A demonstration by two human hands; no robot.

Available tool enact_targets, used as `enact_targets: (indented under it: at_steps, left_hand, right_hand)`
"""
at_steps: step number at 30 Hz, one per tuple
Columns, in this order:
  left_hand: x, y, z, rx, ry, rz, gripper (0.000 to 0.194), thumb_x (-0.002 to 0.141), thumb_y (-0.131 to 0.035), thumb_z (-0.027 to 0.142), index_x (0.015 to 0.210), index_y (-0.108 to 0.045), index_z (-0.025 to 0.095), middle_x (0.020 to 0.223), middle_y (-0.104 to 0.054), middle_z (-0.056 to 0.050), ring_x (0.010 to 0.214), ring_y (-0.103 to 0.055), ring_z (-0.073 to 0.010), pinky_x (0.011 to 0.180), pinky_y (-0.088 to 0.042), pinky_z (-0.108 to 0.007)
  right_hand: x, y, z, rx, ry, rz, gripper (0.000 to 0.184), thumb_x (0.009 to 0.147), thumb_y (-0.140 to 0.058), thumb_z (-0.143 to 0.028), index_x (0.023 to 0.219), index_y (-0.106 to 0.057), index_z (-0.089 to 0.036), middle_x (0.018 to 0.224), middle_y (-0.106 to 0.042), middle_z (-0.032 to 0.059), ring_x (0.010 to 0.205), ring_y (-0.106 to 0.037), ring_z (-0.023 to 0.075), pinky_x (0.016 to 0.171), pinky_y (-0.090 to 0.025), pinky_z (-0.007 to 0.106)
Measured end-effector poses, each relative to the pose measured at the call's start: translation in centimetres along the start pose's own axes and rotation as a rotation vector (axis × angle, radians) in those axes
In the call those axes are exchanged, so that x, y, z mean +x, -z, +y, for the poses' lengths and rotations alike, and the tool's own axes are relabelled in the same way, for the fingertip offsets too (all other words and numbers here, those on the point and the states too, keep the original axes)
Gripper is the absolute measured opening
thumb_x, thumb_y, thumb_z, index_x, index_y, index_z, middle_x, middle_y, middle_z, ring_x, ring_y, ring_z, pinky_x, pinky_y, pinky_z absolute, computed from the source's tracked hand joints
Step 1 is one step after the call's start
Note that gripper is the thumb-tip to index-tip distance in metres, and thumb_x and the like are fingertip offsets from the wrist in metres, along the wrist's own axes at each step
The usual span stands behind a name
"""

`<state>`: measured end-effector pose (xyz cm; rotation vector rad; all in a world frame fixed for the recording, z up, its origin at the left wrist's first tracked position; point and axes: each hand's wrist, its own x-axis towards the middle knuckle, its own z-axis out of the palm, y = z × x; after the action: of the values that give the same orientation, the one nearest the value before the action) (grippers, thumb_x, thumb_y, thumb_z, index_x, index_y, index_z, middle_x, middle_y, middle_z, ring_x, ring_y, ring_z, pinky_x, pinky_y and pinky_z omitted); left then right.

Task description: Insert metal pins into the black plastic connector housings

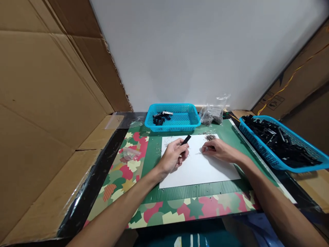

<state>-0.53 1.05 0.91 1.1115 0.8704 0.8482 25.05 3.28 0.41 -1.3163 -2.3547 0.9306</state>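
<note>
My left hand is closed around a small flat black strip-like piece, its upper end sticking out past the thumb. My right hand rests low over the white sheet, fingertips pinched together; whatever lies between them is too small to make out. Just beyond those fingers sits a heap of tiny metal parts, like pins or screws. More tiny metal bits are scattered on the sheet's far edge and near my left hand.
A blue basket with a few black pieces stands at the back. Bags of small metal parts lean beside it. Another blue basket, heaped with black pieces, is at right. Cardboard walls the left; a plastic bag lies nearby.
</note>
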Motion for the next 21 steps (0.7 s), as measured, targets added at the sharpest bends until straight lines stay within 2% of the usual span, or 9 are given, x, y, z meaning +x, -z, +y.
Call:
enact_targets:
  at_steps: [3,5,8,10,12,16,18,21]
  left_hand:
    - [0.0,0.0,-0.2,0.080,-0.049,-0.023,0.050,0.083,-0.077,0.050,0.117,-0.064,0.015,0.077,-0.065,0.000,0.046,-0.044,-0.0058,0.035,-0.028,-0.017]
    - [0.1,0.1,-0.4,0.102,-0.053,-0.028,0.054,0.084,-0.077,0.048,0.126,-0.066,0.015,0.076,-0.062,0.001,0.046,-0.039,-0.0045,0.035,-0.024,-0.018]
    - [0.5,0.2,-0.6,0.098,-0.054,-0.032,0.052,0.088,-0.074,0.047,0.131,-0.066,0.018,0.072,-0.054,0.004,0.044,-0.026,-0.0031,0.037,-0.015,-0.019]
    - [0.7,0.2,-0.6,0.107,-0.069,-0.030,0.051,0.089,-0.073,0.045,0.135,-0.063,0.024,0.076,-0.055,0.004,0.046,-0.027,-0.0043,0.038,-0.015,-0.019]
    - [0.8,0.1,-0.6,0.121,-0.067,-0.028,0.047,0.089,-0.072,0.043,0.132,-0.061,0.029,0.078,-0.053,0.004,0.048,-0.030,-0.0056,0.039,-0.017,-0.019]
    - [0.5,-0.1,-0.6,0.166,-0.042,-0.011,0.025,0.092,-0.067,0.039,0.110,-0.053,0.029,0.074,-0.045,0.007,0.051,-0.032,-0.0082,0.044,-0.022,-0.019]
    - [0.4,-0.2,-0.7,0.243,-0.120,0.011,0.020,0.094,-0.064,0.038,0.104,-0.049,0.027,0.075,-0.045,0.006,0.057,-0.038,-0.0101,0.050,-0.031,-0.020]
    - [0.1,-0.2,-0.7,0.447,-0.298,0.016,0.016,0.099,-0.058,0.038,0.107,-0.053,0.025,0.083,-0.049,0.003,0.071,-0.046,-0.0134,0.065,-0.038,-0.024]
  right_hand:
    - [-0.1,0.0,-0.1,-0.023,-0.002,-0.007,0.024,0.100,-0.057,-0.035,0.093,-0.072,-0.017,0.074,-0.059,0.0008,0.066,-0.046,0.0142,0.063,-0.032,0.028]
    - [-0.2,0.2,-0.2,0.011,0.018,0.006,0.025,0.101,-0.056,-0.036,0.093,-0.070,-0.017,0.073,-0.056,0.0001,0.066,-0.044,0.0141,0.063,-0.031,0.028]
    - [-0.3,0.6,-0.4,0.200,0.052,0.027,0.028,0.101,-0.057,-0.042,0.091,-0.065,-0.017,0.071,-0.047,-0.0027,0.065,-0.037,0.0131,0.061,-0.027,0.028]
    - [-0.3,0.7,-0.7,0.394,0.054,0.037,0.030,0.099,-0.061,-0.046,0.090,-0.062,-0.017,0.073,-0.047,-0.0029,0.066,-0.036,0.0126,0.061,-0.026,0.028]
    - [-0.2,0.5,-1.1,0.584,0.047,0.054,0.032,0.094,-0.068,-0.048,0.090,-0.062,-0.017,0.076,-0.050,-0.0019,0.067,-0.038,0.0124,0.062,-0.027,0.027]
    - [0.5,-0.8,-1.9,0.870,0.008,0.071,0.033,0.084,-0.080,-0.045,0.088,-0.064,-0.016,0.072,-0.048,-0.0033,0.063,-0.034,0.0105,0.060,-0.024,0.027]
    - [0.9,-1.8,-2.3,1.009,-0.024,0.067,0.032,0.081,-0.082,-0.042,0.085,-0.064,-0.016,0.068,-0.042,-0.0054,0.059,-0.027,0.0091,0.058,-0.018,0.028]
    - [1.4,-3.0,-2.8,1.169,-0.089,0.061,0.030,0.078,-0.083,-0.038,0.080,-0.062,-0.016,0.061,-0.031,-0.0089,0.056,-0.019,0.0087,0.056,-0.013,0.029]
